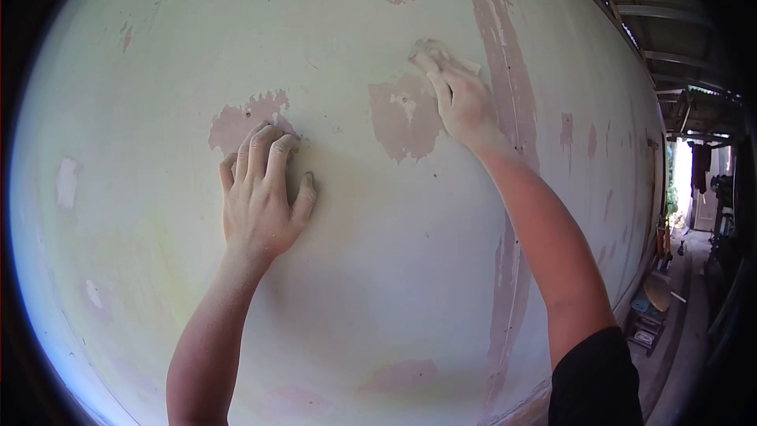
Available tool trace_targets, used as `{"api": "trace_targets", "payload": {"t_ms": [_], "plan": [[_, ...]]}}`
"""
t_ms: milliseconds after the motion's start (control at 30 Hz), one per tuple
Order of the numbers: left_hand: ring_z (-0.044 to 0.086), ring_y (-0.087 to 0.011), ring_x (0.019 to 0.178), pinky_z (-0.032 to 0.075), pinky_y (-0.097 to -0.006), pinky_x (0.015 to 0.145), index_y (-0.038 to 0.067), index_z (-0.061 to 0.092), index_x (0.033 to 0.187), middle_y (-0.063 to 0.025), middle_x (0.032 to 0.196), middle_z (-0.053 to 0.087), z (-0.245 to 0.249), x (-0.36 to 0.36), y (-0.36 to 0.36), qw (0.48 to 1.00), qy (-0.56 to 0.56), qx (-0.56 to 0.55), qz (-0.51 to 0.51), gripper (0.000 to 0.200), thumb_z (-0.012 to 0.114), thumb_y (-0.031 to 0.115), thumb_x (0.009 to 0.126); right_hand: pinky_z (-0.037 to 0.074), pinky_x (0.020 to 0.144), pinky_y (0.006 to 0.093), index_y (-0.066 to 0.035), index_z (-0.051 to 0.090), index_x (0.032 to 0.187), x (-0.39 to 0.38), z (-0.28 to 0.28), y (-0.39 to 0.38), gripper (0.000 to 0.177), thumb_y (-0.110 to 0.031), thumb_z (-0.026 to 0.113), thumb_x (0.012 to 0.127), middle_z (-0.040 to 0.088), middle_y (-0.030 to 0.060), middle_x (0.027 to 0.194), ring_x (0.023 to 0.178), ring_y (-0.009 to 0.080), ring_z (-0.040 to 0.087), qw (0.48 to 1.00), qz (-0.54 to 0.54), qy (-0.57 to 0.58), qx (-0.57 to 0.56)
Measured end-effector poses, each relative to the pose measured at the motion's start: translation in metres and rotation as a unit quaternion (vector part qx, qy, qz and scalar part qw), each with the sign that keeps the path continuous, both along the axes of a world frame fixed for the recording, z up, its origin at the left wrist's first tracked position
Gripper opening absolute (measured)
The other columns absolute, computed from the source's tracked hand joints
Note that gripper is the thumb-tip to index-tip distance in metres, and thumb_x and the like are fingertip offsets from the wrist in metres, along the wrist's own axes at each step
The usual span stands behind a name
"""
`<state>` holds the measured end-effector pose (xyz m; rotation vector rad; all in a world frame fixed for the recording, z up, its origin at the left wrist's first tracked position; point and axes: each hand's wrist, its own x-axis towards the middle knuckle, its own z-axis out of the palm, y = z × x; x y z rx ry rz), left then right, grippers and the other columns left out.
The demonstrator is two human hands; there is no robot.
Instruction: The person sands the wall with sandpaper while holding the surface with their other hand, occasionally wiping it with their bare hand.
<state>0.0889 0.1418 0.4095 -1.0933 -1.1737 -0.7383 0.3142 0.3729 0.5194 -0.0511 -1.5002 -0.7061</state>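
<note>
My right hand (461, 99), coated in pale dust, presses a piece of sandpaper (471, 66) flat against the wall. Only the sandpaper's edges show past the fingers. Just below and left of that hand lies a reddish-brown patch (404, 122) on the pale green wall (378, 244). My left hand (264, 181) rests its fingertips on the wall with fingers apart and bent, holding nothing. Its upper fingers touch the lower edge of another reddish-brown patch (236, 125). Dust covers the left hand's fingers as well.
A long reddish-brown strip (509, 55) with a seam runs down the wall right of my right hand. Smaller patches dot the surface. Along the right side is a passage (670, 331) with a low rack (646, 327) and a metal roof (670, 24) overhead.
</note>
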Motion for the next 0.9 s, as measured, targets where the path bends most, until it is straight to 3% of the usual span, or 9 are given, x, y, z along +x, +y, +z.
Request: {"api": "trace_targets", "payload": {"t_ms": [33,167,400,533,633,700,733,800,900], "plan": [[0.046,-0.0278,0.136,0.03,-0.0467,0.115,0.011,0.051,0.132,-0.0092,0.14,0.051,0.0,-0.001,0.0,1.0,-0.004,-0.004,0.004,0.048,0.066,0.025,0.09,0.049,0.11,0.0442,-0.01,0.069,0.135,-0.001,0.005,-0.002,0.035,-0.018,0.052,0.105,0.066,0.0168,0.138,0.137,0.0361,0.055,0.998,0.03,0.031,-0.049],[0.046,-0.0277,0.136,0.03,-0.0462,0.115,0.011,0.052,0.132,-0.0085,0.141,0.05,0.001,-0.001,0.001,1.0,-0.013,-0.005,0.008,0.047,0.066,0.026,0.09,0.049,0.109,0.0442,-0.009,0.069,0.133,-0.019,-0.011,-0.003,0.035,-0.021,0.052,0.106,0.063,0.0207,0.14,0.135,0.0393,0.055,0.998,0.017,0.065,-0.015],[0.046,-0.0263,0.137,0.03,-0.0452,0.116,0.013,0.055,0.131,-0.0073,0.14,0.05,-0.006,-0.003,0.002,1.0,-0.015,0.001,0.013,0.043,0.065,0.027,0.091,0.051,0.107,0.0439,-0.01,0.073,0.129,-0.008,-0.111,-0.002,0.03,-0.018,0.06,0.103,0.066,0.0195,0.136,0.131,0.0351,0.061,0.996,-0.02,-0.056,0.064],[0.046,-0.0259,0.137,0.029,-0.0458,0.116,0.014,0.055,0.131,-0.0071,0.14,0.051,0.0,-0.003,0.003,1.0,0.004,0.019,0.014,0.044,0.066,0.027,0.091,0.051,0.106,0.0429,-0.012,0.072,0.13,0.009,-0.066,0.011,0.031,-0.02,0.058,0.104,0.065,0.0192,0.137,0.131,0.034,0.061,0.996,-0.043,-0.045,0.064],[0.046,-0.026,0.137,0.029,-0.046,0.117,0.014,0.056,0.13,-0.0074,0.14,0.051,-0.006,-0.001,0.004,1.0,-0.005,0.011,0.017,0.044,0.066,0.027,0.09,0.052,0.105,0.0423,-0.01,0.07,0.132,0.013,-0.019,-0.007,0.033,-0.022,0.056,0.104,0.064,0.0173,0.139,0.13,0.0361,0.061,0.995,-0.049,0.013,-0.081],[0.046,-0.0266,0.136,0.029,-0.0458,0.116,0.013,0.058,0.128,-0.0081,0.14,0.052,-0.004,-0.001,0.003,1.0,-0.014,0.01,0.015,0.042,0.067,0.027,0.09,0.053,0.102,0.0429,-0.009,0.07,0.131,0.015,0.004,-0.023,0.034,-0.023,0.052,0.105,0.065,0.0168,0.136,0.126,0.0382,0.062,0.947,-0.128,0.014,-0.294],[0.046,-0.0266,0.136,0.029,-0.0458,0.116,0.013,0.058,0.128,-0.0081,0.14,0.052,-0.002,-0.001,0.003,1.0,-0.014,0.013,0.017,0.042,0.067,0.027,0.09,0.053,0.102,0.0429,-0.009,0.07,0.131,0.01,0.005,-0.015,0.034,-0.023,0.052,0.105,0.065,0.0168,0.136,0.126,0.0382,0.062,0.948,-0.127,0.014,-0.291],[0.047,-0.0273,0.135,0.029,-0.0459,0.116,0.013,0.058,0.127,-0.0082,0.14,0.052,0.001,0.001,0.001,1.0,-0.022,0.0,0.018,0.041,0.067,0.027,0.09,0.055,0.098,0.0438,-0.005,0.072,0.125,-0.001,-0.012,0.014,0.031,-0.021,0.055,0.104,0.069,0.0205,0.129,0.122,0.0369,0.065,0.997,-0.029,0.077,0.014],[0.048,-0.0279,0.134,0.029,-0.0461,0.115,0.013,0.058,0.126,-0.008,0.139,0.052,-0.003,0.0,0.002,1.0,-0.008,0.011,0.015,0.039,0.066,0.027,0.09,0.055,0.097,0.0428,-0.003,0.074,0.12,0.002,-0.073,0.0,0.028,-0.019,0.059,0.102,0.07,0.0216,0.126,0.122,0.0347,0.066,0.998,-0.066,-0.002,0.012]]}}
